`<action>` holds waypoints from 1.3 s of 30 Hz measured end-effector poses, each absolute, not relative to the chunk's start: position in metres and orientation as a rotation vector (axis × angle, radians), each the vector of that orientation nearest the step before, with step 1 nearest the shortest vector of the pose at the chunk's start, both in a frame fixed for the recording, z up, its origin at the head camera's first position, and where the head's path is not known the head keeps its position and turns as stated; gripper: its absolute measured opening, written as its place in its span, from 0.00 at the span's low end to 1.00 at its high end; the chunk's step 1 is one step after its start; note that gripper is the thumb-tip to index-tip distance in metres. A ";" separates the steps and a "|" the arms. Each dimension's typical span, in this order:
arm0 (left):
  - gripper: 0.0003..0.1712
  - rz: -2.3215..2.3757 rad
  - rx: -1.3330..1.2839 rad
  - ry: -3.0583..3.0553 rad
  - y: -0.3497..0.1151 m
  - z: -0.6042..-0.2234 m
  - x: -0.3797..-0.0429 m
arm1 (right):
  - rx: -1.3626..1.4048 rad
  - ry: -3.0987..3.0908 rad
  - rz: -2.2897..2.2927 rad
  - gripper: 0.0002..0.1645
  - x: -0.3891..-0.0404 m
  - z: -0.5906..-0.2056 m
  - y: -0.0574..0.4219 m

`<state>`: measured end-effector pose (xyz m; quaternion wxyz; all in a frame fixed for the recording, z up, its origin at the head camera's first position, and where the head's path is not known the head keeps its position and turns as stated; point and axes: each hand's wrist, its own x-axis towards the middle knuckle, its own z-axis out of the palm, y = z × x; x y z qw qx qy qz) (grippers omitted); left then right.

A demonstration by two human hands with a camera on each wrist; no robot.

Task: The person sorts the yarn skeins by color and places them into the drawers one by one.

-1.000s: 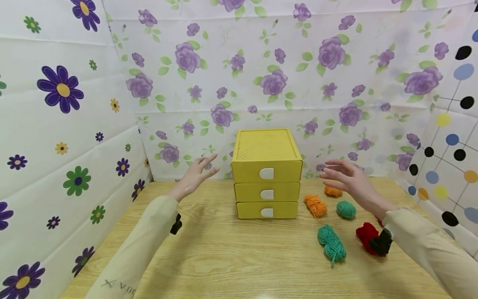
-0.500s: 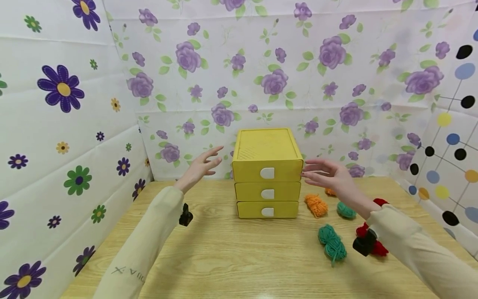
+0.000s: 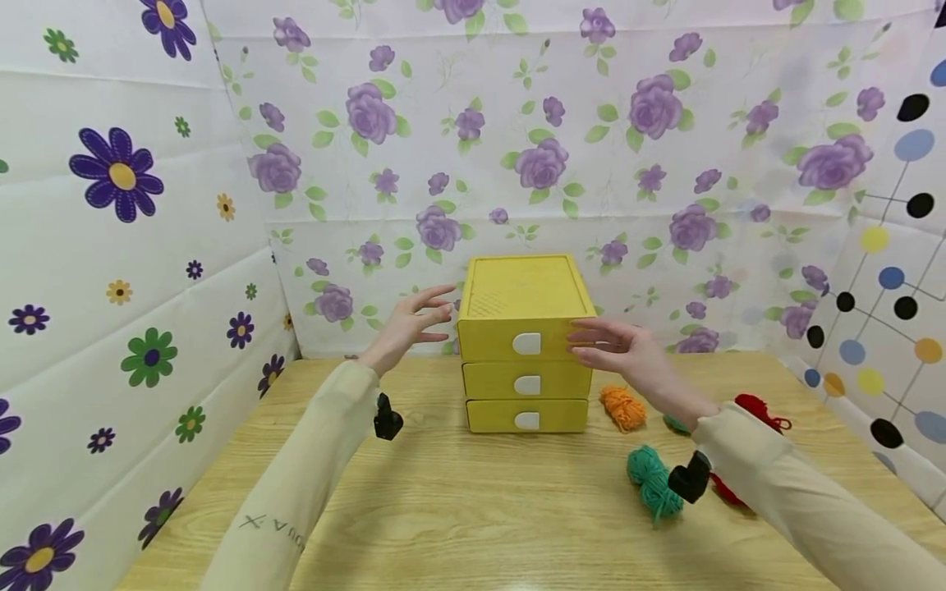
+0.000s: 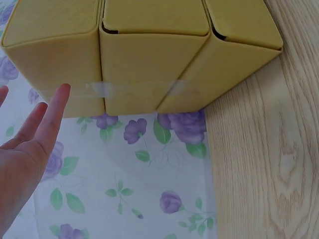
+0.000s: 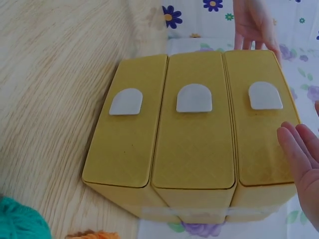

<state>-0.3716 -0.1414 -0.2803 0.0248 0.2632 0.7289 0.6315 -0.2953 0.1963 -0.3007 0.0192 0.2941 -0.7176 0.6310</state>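
Observation:
A yellow box with three stacked drawers [image 3: 528, 287] stands at the back middle of the table, each drawer front bearing a white rounded tab [image 3: 527, 343]. All three drawers look closed. Off the box's left side, my left hand [image 3: 412, 328] hovers with loosely spread fingers and holds nothing; the left wrist view shows its fingers [image 4: 52, 119] by the box's side. My right hand [image 3: 628, 355] is in front of the top drawer's right end, fingers extended and nothing held. In the right wrist view its fingertips [image 5: 285, 130] overlap the top drawer; whether they touch it I cannot tell.
Right of the box lie yarn skeins: orange [image 3: 623, 408], green [image 3: 654, 483] and red [image 3: 757, 408]. My right arm partly covers another green one [image 3: 675, 424] and another red one [image 3: 730, 492]. Patterned cloth walls [image 3: 543, 164] enclose the wooden table [image 3: 443, 509].
My right hand has moved left, from above the yarn to the front of the top drawer. The left hand has come right, closer to the box. The box has stayed put.

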 end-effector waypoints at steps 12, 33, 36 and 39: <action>0.27 2.027 0.765 2.156 -0.132 -0.286 -0.375 | 0.843 -2.311 1.856 0.28 -0.302 -0.302 0.177; 0.25 2.026 0.684 2.097 -0.128 -0.288 -0.381 | 0.777 -2.296 1.894 0.25 -0.314 -0.313 0.163; 0.25 2.015 0.677 2.090 -0.128 -0.287 -0.383 | 0.762 -2.291 1.906 0.24 -0.316 -0.314 0.161; 0.25 1.997 0.667 2.089 -0.127 -0.286 -0.385 | 0.722 -2.282 1.935 0.24 -0.316 -0.314 0.159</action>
